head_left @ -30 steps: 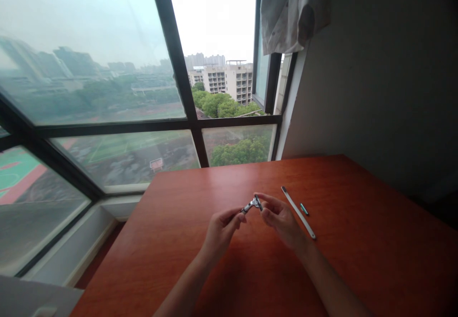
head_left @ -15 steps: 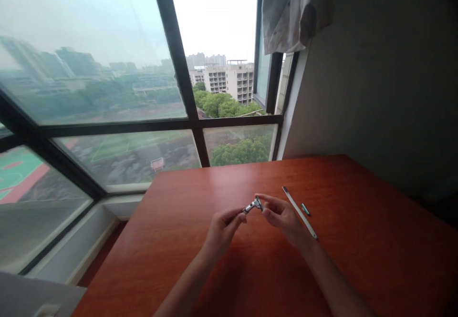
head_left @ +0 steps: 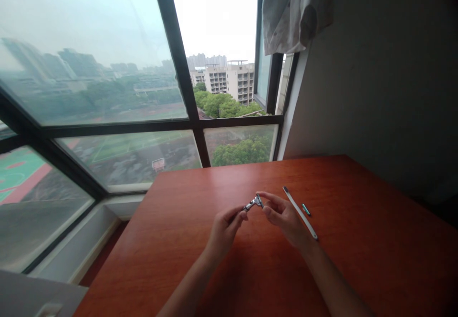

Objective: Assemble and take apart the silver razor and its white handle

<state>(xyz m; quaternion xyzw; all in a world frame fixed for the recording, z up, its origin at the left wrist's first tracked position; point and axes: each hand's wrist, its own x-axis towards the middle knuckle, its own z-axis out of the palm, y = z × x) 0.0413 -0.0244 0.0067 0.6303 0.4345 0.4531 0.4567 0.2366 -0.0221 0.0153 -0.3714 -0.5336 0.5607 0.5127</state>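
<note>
A small silver razor (head_left: 253, 203) is held above the table between my two hands. My left hand (head_left: 224, 227) is closed around its handle, most of which the fingers hide. With thumb and fingers, my right hand (head_left: 284, 217) pinches the razor's head at its ends. Just right of my right hand, a long thin white stick with a dark end (head_left: 300, 213) lies slantwise on the table. Beside that stick rests a small green piece, perhaps a razor cartridge (head_left: 306, 209); its kind is hard to make out.
The reddish-brown wooden table (head_left: 186, 212) reaches to a window with dark frames (head_left: 118, 127). One pane stands open at the right, under a hanging light cloth (head_left: 293, 16). A plain wall (head_left: 361, 93) rises along the right side.
Almost nothing differs. Both hands keep their hold on the razor, and the view has shifted very slightly.
</note>
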